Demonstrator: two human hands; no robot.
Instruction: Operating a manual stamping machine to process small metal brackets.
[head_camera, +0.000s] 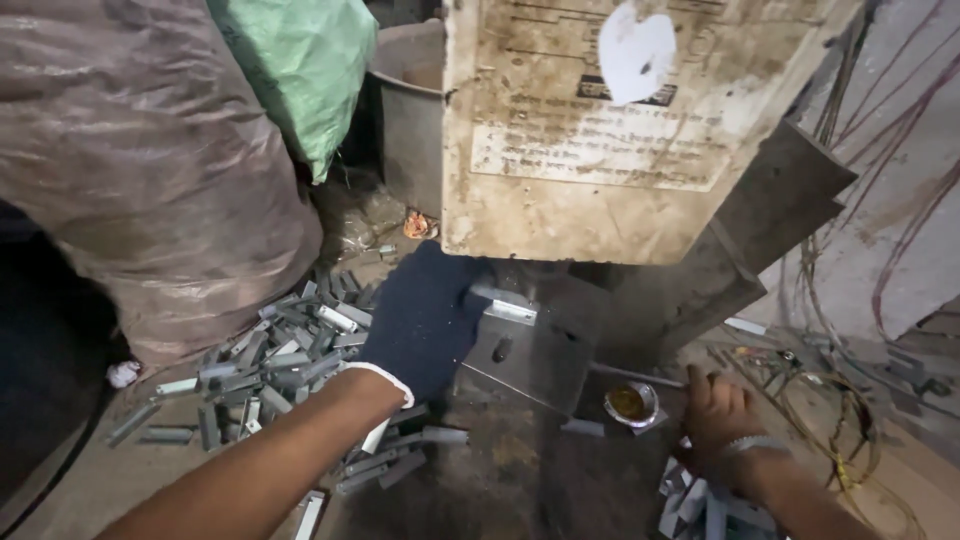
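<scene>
Your left hand (420, 320), in a dark knit glove, pinches a small grey metal strip (503, 304) against the press die block (530, 355), under the grimy machine housing (610, 130). Left of it sits a bulging plastic sack (150, 170), then a heap of grey metal pieces (280, 365) on the floor. Your bare right hand (718, 412) rests flat and slack (gripping nothing) beside a small oil tin (630, 403).

Left hand (425, 325) fingertips hidden under the press head (610, 130), so grip on the metal strip (503, 303) can't be told. Right hand (722, 410) palm side unseen. Sack (140, 160) cut off top/left. Small tin (630, 403) contents blurred.
</scene>
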